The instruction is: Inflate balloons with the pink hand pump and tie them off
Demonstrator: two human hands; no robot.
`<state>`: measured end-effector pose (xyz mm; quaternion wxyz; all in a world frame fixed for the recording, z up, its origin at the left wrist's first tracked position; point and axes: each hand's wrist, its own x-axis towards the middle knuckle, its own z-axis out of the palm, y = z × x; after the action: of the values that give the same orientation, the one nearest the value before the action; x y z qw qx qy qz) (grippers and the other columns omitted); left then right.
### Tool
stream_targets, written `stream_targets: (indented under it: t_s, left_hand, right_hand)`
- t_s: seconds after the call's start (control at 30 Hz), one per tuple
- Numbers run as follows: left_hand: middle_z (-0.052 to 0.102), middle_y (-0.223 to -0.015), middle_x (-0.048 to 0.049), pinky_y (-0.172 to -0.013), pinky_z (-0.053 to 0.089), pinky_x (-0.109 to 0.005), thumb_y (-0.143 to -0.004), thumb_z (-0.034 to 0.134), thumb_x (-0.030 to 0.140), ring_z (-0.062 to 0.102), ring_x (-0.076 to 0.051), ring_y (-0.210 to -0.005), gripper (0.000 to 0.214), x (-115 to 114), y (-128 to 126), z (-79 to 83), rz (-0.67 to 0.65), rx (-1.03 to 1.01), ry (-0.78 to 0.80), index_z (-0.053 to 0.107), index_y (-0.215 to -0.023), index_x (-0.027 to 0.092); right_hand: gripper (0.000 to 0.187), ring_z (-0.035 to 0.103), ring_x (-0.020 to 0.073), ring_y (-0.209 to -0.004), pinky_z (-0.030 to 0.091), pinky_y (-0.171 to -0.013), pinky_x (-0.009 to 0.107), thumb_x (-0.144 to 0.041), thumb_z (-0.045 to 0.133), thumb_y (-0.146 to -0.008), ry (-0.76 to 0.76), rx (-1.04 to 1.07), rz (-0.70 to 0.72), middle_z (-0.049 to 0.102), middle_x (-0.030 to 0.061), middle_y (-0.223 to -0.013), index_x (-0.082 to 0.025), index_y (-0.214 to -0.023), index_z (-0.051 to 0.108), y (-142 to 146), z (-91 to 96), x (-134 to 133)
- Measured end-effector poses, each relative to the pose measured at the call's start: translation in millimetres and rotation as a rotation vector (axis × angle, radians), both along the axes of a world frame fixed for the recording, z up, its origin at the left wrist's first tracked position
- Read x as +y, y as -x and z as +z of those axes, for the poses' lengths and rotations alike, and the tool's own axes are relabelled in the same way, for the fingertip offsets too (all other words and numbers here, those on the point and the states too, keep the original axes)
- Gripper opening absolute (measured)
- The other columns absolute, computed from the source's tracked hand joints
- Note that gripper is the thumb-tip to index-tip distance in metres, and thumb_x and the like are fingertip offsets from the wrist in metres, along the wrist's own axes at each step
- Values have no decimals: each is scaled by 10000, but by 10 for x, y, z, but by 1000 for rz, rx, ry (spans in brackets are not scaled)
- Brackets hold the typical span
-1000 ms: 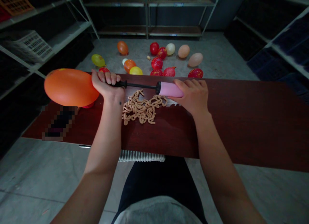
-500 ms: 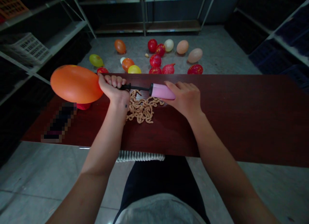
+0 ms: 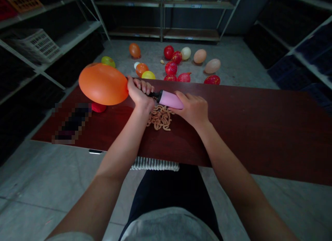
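My left hand (image 3: 141, 92) is closed round the black end of a balloon pump, at the neck of an inflated orange balloon (image 3: 103, 84). The balloon bulges out to the left, over the table. Wrapped round the pink barrel of the balloon pump (image 3: 169, 99) is my right hand (image 3: 193, 109). Only a short black section shows between the two hands. Just below the pump, a heap of tan, worm-like uninflated long balloons or cords (image 3: 162, 119) lies on the dark red table (image 3: 249, 130); their kind is hard to make out.
A red object (image 3: 99, 107) sits beneath the balloon, near a pixelated dark object (image 3: 74, 123) on the left. Several balloons, including a yellow one (image 3: 148, 75) and a peach one (image 3: 200, 56), lie on the floor beyond the table. Metal shelves (image 3: 192, 33) stand behind.
My left hand has moved right towards my right hand, carrying the orange balloon along. The black rod between them has slid into the pink barrel. The view has shifted slightly.
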<state>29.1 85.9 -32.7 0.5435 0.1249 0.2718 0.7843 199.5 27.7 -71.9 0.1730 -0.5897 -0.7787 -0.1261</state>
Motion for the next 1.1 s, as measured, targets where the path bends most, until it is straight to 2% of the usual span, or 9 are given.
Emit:
stream_targets:
  t_s: [0.17, 0.3, 0.47, 0.6, 0.73, 0.87, 0.93, 1.03, 1.1]
  left_hand:
    - [201, -397, 51, -394, 212, -264, -1026, 321, 483, 177, -88, -330, 572, 88, 192, 14, 53, -22, -42, 223, -537, 203]
    - [203, -401, 44, -418, 204, -288, -1015, 326, 505, 181, -97, -332, 576, 184, 424, -8, 58, -15, -103, 217, -534, 207]
    - [189, -421, 57, -450, 193, -280, -1043, 267, 461, 165, -94, -356, 521, 156, 562, 89, 119, -40, -39, 216, -593, 202]
    - [145, -451, 64, -477, 154, -274, -1066, 221, 354, 142, -88, -373, 464, 108, 514, 152, 174, -23, -117, 181, -633, 193]
    - [128, -475, 62, -485, 136, -279, -1062, 251, 372, 138, -78, -376, 466, 107, 439, 141, 235, 39, -123, 157, -642, 194]
    - [141, -484, 57, -471, 153, -279, -1055, 245, 352, 132, -82, -378, 460, 75, 280, 94, 178, 99, -92, 170, -629, 194]
    - [145, -483, 55, -463, 172, -283, -1044, 260, 407, 133, -90, -383, 482, 50, 167, 45, 145, 141, -64, 178, -618, 197]
    - [148, -471, 53, -457, 208, -293, -980, 349, 593, 157, -102, -392, 566, 20, 11, -49, 79, 231, -58, 180, -600, 208]
    - [143, -462, 49, -455, 213, -301, -959, 387, 610, 162, -108, -391, 588, 8, -57, -94, 36, 234, -81, 166, -586, 213]
  right_hand:
    - [686, 578, 274, -913, 335, -766, 366, -731, 465, -846, -62, -24, -14, 680, 117, -1042, -227, -1299, 574, -135, 11, 46]
    - [606, 562, 293, -975, 337, -872, 433, -679, 478, -870, -113, -57, -36, 674, 118, -1051, -231, -1265, 582, -318, 54, 79]
    - [533, 534, 314, -1055, 325, -938, 487, -583, 535, -879, -145, -35, -78, 654, 136, -1095, -213, -1262, 567, -458, 92, 103]
    - [527, 538, 310, -1027, 366, -884, 469, -586, 519, -884, -146, 21, -103, 642, 127, -1087, -224, -1264, 563, -447, 41, 114]
    - [537, 535, 299, -999, 372, -852, 453, -594, 513, -885, -112, 41, -77, 636, 116, -1050, -231, -1279, 560, -376, 17, 96]
    - [574, 534, 294, -980, 363, -844, 434, -613, 522, -874, -71, 39, -37, 638, 112, -1017, -229, -1299, 557, -234, 39, 26]
    - [605, 542, 288, -954, 358, -828, 416, -636, 529, -862, -49, 40, -22, 645, 113, -1012, -227, -1307, 557, -138, 34, -10]
    - [630, 554, 275, -912, 350, -803, 386, -657, 535, -849, -25, 53, -13, 657, 113, -998, -223, -1305, 565, -12, -1, -39]
    - [637, 558, 269, -896, 345, -790, 371, -669, 529, -847, -13, 61, -16, 663, 114, -986, -218, -1294, 575, 27, -23, -36]
